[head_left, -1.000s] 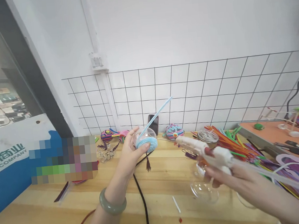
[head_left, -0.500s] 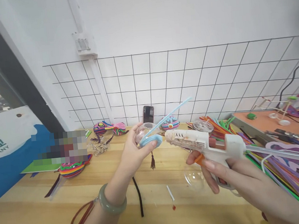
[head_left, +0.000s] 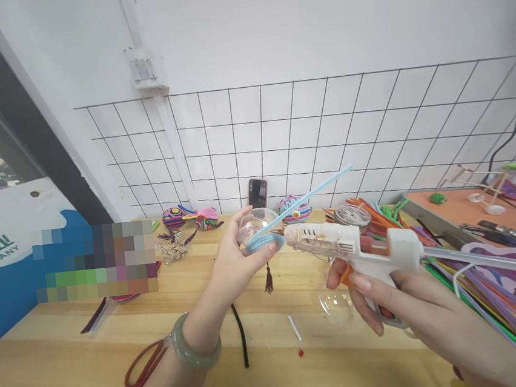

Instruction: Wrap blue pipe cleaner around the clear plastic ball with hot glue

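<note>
My left hand [head_left: 232, 263] is closed around a clear plastic half-ball [head_left: 256, 227] with a light blue pipe cleaner [head_left: 304, 199] coiled round its lower part; the loose end sticks up to the right, and a dark tassel [head_left: 269, 280] hangs below. My right hand [head_left: 401, 307] grips a white hot glue gun [head_left: 354, 246], a finger on its orange trigger. The gun's nozzle touches the blue coil at the ball's right side. A glue stick juts out behind the gun.
On the wooden table [head_left: 74, 369] lie a second clear half-ball [head_left: 337, 304], red scissors [head_left: 144, 365], a black pipe cleaner [head_left: 240, 335], wrapped colourful balls [head_left: 293, 208], a phone [head_left: 257, 192] against the wire grid, and a heap of coloured pipe cleaners [head_left: 501, 310] at right.
My right hand has swung the glue gun left and level until its nozzle meets the blue coil. The left hand stays put with the ball tilted slightly.
</note>
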Motion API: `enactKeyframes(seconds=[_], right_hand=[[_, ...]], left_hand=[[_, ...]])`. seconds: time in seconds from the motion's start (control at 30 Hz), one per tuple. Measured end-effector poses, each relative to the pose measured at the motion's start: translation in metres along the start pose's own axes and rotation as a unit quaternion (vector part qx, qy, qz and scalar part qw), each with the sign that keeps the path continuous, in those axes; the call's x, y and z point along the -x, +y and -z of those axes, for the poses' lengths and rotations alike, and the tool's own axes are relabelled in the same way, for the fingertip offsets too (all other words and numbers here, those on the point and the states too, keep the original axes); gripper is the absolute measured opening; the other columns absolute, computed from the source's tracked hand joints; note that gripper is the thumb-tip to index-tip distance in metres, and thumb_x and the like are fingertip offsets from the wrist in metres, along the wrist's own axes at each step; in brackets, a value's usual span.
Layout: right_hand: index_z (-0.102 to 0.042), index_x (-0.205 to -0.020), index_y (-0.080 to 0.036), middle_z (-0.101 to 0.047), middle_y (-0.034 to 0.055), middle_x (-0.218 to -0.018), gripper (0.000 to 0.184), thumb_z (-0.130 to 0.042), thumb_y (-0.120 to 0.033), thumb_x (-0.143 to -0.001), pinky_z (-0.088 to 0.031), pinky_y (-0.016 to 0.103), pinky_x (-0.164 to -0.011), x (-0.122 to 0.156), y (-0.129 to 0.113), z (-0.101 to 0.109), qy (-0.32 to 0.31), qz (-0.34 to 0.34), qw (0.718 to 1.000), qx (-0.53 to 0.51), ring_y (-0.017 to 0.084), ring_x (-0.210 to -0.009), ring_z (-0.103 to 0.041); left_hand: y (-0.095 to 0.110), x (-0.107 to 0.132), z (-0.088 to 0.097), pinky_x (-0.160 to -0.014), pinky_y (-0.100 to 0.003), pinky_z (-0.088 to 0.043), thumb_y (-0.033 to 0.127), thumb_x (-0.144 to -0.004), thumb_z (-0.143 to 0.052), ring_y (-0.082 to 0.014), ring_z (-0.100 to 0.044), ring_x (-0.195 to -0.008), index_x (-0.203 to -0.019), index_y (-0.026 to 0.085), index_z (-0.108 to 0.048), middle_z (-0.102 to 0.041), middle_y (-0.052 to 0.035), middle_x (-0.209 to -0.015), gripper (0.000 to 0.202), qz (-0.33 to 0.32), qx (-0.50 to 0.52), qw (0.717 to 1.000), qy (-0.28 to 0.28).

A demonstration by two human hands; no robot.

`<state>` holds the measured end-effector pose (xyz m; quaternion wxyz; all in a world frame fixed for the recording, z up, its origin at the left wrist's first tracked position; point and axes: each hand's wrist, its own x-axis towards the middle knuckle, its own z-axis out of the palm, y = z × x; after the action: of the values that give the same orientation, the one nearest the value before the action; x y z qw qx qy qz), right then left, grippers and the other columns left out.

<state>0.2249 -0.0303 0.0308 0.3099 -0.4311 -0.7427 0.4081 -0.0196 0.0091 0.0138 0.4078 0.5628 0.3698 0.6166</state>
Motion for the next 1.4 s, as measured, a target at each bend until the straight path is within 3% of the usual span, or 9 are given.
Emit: enactKeyframes(seconds=[0.1,0.3,0.43,0.6,0.77,0.97,1.4], right_hand=[[-0.067,-0.092,-0.026,-0.056,-0.0009,-0.058,0.041,-0.042,-0.058,-0.093,-0.045,0.033,-0.068,0.0011,-0.0008,-0.0002,-0.007,-0.005,1.000,0.004,0.020,-0.066,-0.054],[-0.063,-0.069,-0.025,-0.057,0.0010,-0.061,0.046,-0.043,-0.059,-0.092,-0.043,0.033,-0.072,0.0029,-0.0063,0.0006,0.006,-0.008,1.000,0.002,0.021,-0.071,-0.055],[-0.051,-0.050,-0.023,-0.065,0.0053,-0.081,0.055,-0.044,-0.059,-0.091,-0.041,0.035,-0.081,0.0026,-0.0065,0.0011,0.013,-0.009,1.000,0.011,0.026,-0.090,-0.056],[-0.059,-0.065,-0.024,-0.055,0.0006,-0.060,0.048,-0.042,-0.060,-0.092,-0.040,0.034,-0.076,0.0024,-0.0063,0.0008,0.009,-0.015,1.000,0.006,0.022,-0.070,-0.053],[-0.064,-0.081,-0.024,-0.051,-0.0023,-0.056,0.043,-0.043,-0.060,-0.091,-0.039,0.031,-0.067,0.0020,-0.0025,0.0015,-0.002,-0.011,1.000,-0.003,0.018,-0.060,-0.046],[-0.047,-0.051,-0.022,-0.044,-0.0003,-0.059,0.057,-0.040,-0.060,-0.092,-0.038,0.030,-0.070,0.0044,-0.0012,0.0008,0.010,-0.019,0.999,0.034,0.017,-0.061,-0.043],[-0.047,-0.051,-0.021,-0.044,-0.0003,-0.060,0.056,-0.040,-0.056,-0.094,-0.038,0.028,-0.071,0.0042,-0.0021,0.0010,0.012,-0.010,0.999,0.038,0.016,-0.063,-0.044]], left_hand=[[0.0005,0.0007,-0.0008,-0.101,-0.040,-0.043,0.027,-0.070,-0.078,-0.0272,-0.049,-0.125,-0.127,0.025,-0.045,-0.052,-0.0110,-0.132,0.066,0.004,0.000,1.000,-0.002],[0.0018,0.0011,-0.0015,-0.102,-0.042,-0.042,0.027,-0.070,-0.079,-0.0278,-0.050,-0.125,-0.127,0.025,-0.044,-0.052,-0.0113,-0.133,0.067,0.004,-0.010,1.000,0.001],[0.0013,0.0006,-0.0013,-0.102,-0.042,-0.042,0.027,-0.069,-0.079,-0.0283,-0.050,-0.124,-0.127,0.025,-0.044,-0.054,-0.0110,-0.131,0.067,-0.001,-0.011,1.000,0.001],[0.0020,0.0003,-0.0019,-0.101,-0.039,-0.043,0.027,-0.070,-0.078,-0.0265,-0.050,-0.124,-0.127,0.023,-0.043,-0.053,-0.0115,-0.132,0.067,-0.002,-0.009,1.000,-0.003],[0.0016,0.0001,-0.0019,-0.100,-0.038,-0.044,0.026,-0.070,-0.079,-0.0258,-0.050,-0.124,-0.127,0.023,-0.043,-0.053,-0.0108,-0.130,0.068,-0.006,-0.011,1.000,-0.008],[0.0003,0.0001,-0.0010,-0.100,-0.040,-0.045,0.028,-0.069,-0.079,-0.0262,-0.051,-0.123,-0.128,0.023,-0.042,-0.053,-0.0117,-0.131,0.069,-0.009,-0.011,1.000,-0.003],[0.0004,0.0007,0.0009,-0.101,-0.041,-0.044,0.028,-0.069,-0.079,-0.0269,-0.048,-0.126,-0.128,0.024,-0.043,-0.052,-0.0116,-0.131,0.069,-0.013,-0.019,1.000,0.004]])
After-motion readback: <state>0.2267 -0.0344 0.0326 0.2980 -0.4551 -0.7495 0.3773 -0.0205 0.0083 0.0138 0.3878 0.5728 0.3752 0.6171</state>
